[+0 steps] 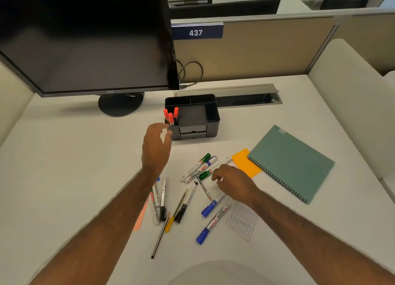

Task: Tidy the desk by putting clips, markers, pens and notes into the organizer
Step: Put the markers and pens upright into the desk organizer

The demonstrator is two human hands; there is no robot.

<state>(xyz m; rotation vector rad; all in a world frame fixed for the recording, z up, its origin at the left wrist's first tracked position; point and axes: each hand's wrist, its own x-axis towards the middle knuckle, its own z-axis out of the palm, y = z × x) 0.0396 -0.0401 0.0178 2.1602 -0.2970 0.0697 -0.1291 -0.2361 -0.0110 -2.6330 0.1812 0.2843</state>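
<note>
The black organizer stands mid-desk, with three red-capped markers upright in its front-left slot. My left hand hovers just in front of that slot, fingers loosely spread and fingertips beside the nearest red marker, holding nothing. My right hand rests with curled fingers on the desk, fingertips at a green-capped marker that lies flat. Beside it lie another green marker and a blue-capped one. Two blue markers, several pens and more markers lie scattered nearer me.
An orange sticky note lies partly under a teal spiral notebook at right. A pink note sits under my left forearm, and a white printed slip under the right. The monitor stands at back left, a cable tray behind the organizer.
</note>
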